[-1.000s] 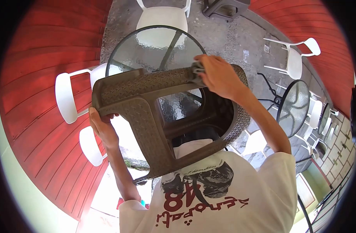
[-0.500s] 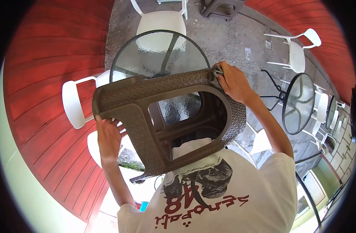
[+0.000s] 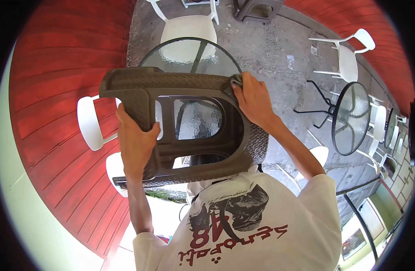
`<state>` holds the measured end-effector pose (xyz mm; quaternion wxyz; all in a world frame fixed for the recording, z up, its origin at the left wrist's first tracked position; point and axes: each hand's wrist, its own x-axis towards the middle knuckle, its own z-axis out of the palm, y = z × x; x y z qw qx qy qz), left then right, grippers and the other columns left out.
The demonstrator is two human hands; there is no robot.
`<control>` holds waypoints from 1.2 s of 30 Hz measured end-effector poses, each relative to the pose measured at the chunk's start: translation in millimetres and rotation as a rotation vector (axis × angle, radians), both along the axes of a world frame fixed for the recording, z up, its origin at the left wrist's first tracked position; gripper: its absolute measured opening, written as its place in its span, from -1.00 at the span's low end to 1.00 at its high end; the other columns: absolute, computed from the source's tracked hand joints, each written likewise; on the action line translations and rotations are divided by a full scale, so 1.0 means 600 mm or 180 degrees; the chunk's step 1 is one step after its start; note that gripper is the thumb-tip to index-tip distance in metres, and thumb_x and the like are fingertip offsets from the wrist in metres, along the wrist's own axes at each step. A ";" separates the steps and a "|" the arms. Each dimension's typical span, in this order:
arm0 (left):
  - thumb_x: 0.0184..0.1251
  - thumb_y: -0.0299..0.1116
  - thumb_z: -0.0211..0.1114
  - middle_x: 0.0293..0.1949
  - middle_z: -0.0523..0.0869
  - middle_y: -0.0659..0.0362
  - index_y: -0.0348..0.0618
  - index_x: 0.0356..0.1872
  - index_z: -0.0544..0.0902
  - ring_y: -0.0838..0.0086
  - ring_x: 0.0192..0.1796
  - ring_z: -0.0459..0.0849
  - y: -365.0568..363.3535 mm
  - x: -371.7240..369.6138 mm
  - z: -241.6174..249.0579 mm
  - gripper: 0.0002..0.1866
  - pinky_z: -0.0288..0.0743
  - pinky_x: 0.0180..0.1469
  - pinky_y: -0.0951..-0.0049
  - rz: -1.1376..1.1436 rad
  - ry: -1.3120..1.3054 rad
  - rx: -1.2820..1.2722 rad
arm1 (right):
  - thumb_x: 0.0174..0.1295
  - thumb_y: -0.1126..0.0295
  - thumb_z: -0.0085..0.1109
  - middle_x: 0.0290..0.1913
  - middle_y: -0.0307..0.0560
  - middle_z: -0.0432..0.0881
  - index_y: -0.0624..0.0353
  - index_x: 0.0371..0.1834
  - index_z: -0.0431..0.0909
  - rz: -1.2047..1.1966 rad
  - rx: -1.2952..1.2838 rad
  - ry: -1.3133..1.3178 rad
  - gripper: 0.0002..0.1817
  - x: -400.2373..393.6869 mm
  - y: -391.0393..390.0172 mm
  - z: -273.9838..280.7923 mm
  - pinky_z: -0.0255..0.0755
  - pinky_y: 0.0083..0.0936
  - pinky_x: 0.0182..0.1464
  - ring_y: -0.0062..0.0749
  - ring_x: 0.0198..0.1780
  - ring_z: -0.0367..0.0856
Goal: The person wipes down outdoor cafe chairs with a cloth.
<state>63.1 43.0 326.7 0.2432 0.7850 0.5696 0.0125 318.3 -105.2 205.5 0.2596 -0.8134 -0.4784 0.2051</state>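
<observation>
A brown plastic stool [image 3: 198,81] with a woven texture and large rounded openings is held up on its side in front of my chest. My left hand [image 3: 137,142] grips its left part, thumb and fingers spread round a leg panel. At the upper right corner, my right hand [image 3: 255,97] presses a crumpled grey cloth [image 3: 235,81] against the stool's edge, fingers closed on it. Through the openings, part of a round glass table [image 3: 194,58] shows behind the stool.
White chairs stand beyond the glass table [image 3: 189,30], at the left [image 3: 89,123] and at the right [image 3: 347,63]. Another round glass table [image 3: 351,118] is on the right. A brown stool [image 3: 258,10] stands at the top, and a red wall [image 3: 63,113] runs along the left.
The stool has shifted left and its long side is more level. My left hand has moved from the outer corner onto the leg panel. My right hand and the cloth have moved left.
</observation>
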 end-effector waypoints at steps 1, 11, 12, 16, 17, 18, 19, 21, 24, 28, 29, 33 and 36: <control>0.10 -0.36 0.49 0.21 0.50 -0.47 -0.54 0.45 0.10 -0.27 0.28 0.53 0.007 -0.002 -0.001 -0.03 0.38 0.35 0.02 -0.0046 0.0013 0.0022 | 0.46 0.28 0.12 -0.12 0.13 0.66 0.19 -0.03 0.41 0.0183 0.0233 -0.0038 -0.77 -0.003 0.006 0.004 0.37 -0.09 0.04 0.08 -0.04 0.63; 0.10 -0.36 0.50 0.39 0.38 -0.40 -0.40 0.49 0.12 -0.22 0.44 0.41 -0.004 -0.026 -0.022 -0.03 0.27 0.48 0.02 -0.0154 0.0042 0.0204 | 0.40 0.37 0.16 0.17 0.17 0.60 0.33 0.25 0.39 0.0434 0.0275 -0.0024 -0.58 0.011 -0.060 -0.001 0.34 -0.04 0.35 0.04 0.22 0.58; 0.11 -0.35 0.50 0.41 0.36 -0.39 -0.39 0.49 0.11 -0.22 0.45 0.40 -0.007 -0.029 -0.022 -0.02 0.27 0.49 0.02 -0.0149 0.0000 0.0184 | 0.40 0.39 0.14 0.20 0.19 0.59 0.34 0.26 0.39 0.0372 0.0180 0.0012 -0.58 0.012 -0.077 0.002 0.34 -0.03 0.36 0.05 0.25 0.56; 0.11 -0.35 0.51 0.46 0.32 -0.38 -0.34 0.51 0.10 -0.23 0.49 0.35 -0.013 -0.033 -0.013 -0.01 0.24 0.51 0.01 0.0041 -0.0063 -0.0004 | 0.42 0.43 0.05 0.33 0.28 0.49 0.36 0.27 0.34 0.0005 -0.0016 0.0096 -0.60 -0.002 -0.123 0.013 0.25 0.09 0.43 0.17 0.33 0.48; 0.11 -0.35 0.51 0.46 0.32 -0.38 -0.33 0.51 0.09 -0.24 0.50 0.34 -0.014 -0.031 -0.010 -0.01 0.23 0.52 0.00 0.0079 -0.0080 -0.0061 | 0.42 0.43 0.03 0.37 0.30 0.46 0.36 0.27 0.32 -0.0049 -0.0039 0.0106 -0.60 -0.006 -0.134 0.019 0.22 0.13 0.45 0.19 0.34 0.46; 0.11 -0.35 0.51 0.47 0.31 -0.38 -0.32 0.52 0.09 -0.24 0.51 0.33 -0.015 -0.031 -0.007 -0.01 0.22 0.53 0.00 0.0114 -0.0088 -0.0127 | 0.43 0.44 0.01 0.40 0.33 0.42 0.37 0.27 0.31 -0.0105 -0.0072 0.0126 -0.60 -0.009 -0.145 0.022 0.19 0.17 0.46 0.22 0.35 0.44; 0.10 -0.35 0.51 0.47 0.31 -0.38 -0.31 0.52 0.09 -0.25 0.51 0.32 -0.015 -0.031 -0.006 0.00 0.21 0.53 -0.01 0.0149 -0.0099 -0.0192 | 0.43 0.44 0.00 0.42 0.32 0.40 0.37 0.26 0.30 -0.0169 -0.0156 0.0095 -0.60 -0.009 -0.157 0.017 0.17 0.19 0.47 0.23 0.36 0.43; 0.10 -0.36 0.51 0.48 0.31 -0.38 -0.31 0.52 0.09 -0.25 0.51 0.32 -0.016 -0.033 -0.009 0.00 0.20 0.54 -0.01 0.0138 -0.0114 -0.0140 | 0.44 0.43 -0.01 0.46 0.31 0.37 0.38 0.26 0.28 -0.0307 -0.0334 0.0030 -0.61 -0.009 -0.176 0.004 0.13 0.24 0.48 0.25 0.37 0.42; 0.10 -0.36 0.51 0.47 0.31 -0.39 -0.32 0.52 0.10 -0.26 0.51 0.32 -0.017 -0.041 -0.018 -0.01 0.19 0.54 -0.01 -0.0007 -0.0175 0.0008 | 0.45 0.43 -0.02 0.44 0.31 0.38 0.37 0.25 0.29 -0.0459 -0.0180 0.0008 -0.62 -0.005 -0.160 -0.006 0.14 0.24 0.47 0.24 0.38 0.42; 0.10 -0.37 0.51 0.44 0.34 -0.41 -0.32 0.51 0.12 -0.25 0.49 0.35 -0.007 -0.052 -0.031 -0.02 0.19 0.54 0.00 -0.0233 -0.0488 0.0132 | 0.47 0.41 -0.02 0.33 0.31 0.47 0.38 0.24 0.32 -0.0417 0.0053 -0.0103 -0.64 0.020 -0.097 -0.029 0.18 0.23 0.44 0.24 0.33 0.47; 0.09 -0.37 0.51 0.44 0.35 -0.42 -0.33 0.51 0.12 -0.25 0.48 0.37 -0.006 -0.053 -0.032 -0.02 0.21 0.53 0.01 -0.0240 -0.0441 0.0185 | 0.47 0.41 -0.02 0.29 0.31 0.49 0.38 0.23 0.33 -0.0432 0.0072 -0.0060 -0.64 0.026 -0.080 -0.032 0.21 0.22 0.43 0.25 0.31 0.48; 0.08 -0.39 0.51 0.43 0.35 -0.44 -0.36 0.50 0.11 -0.23 0.45 0.42 -0.006 -0.034 -0.033 -0.01 0.27 0.50 0.04 -0.0123 -0.0169 0.0266 | 0.49 0.40 -0.01 0.18 0.29 0.57 0.39 0.23 0.36 -0.0560 -0.0082 0.0325 -0.65 0.035 -0.066 -0.028 0.28 0.16 0.36 0.24 0.24 0.54; 0.08 -0.39 0.50 0.44 0.34 -0.44 -0.39 0.50 0.10 -0.23 0.44 0.44 -0.003 -0.034 -0.030 -0.01 0.30 0.49 0.06 -0.0168 -0.0077 0.0225 | 0.46 0.42 -0.01 0.26 0.38 0.50 0.42 0.19 0.35 -0.0613 0.0037 0.0550 -0.66 0.013 -0.099 -0.025 0.29 0.12 0.34 0.28 0.25 0.51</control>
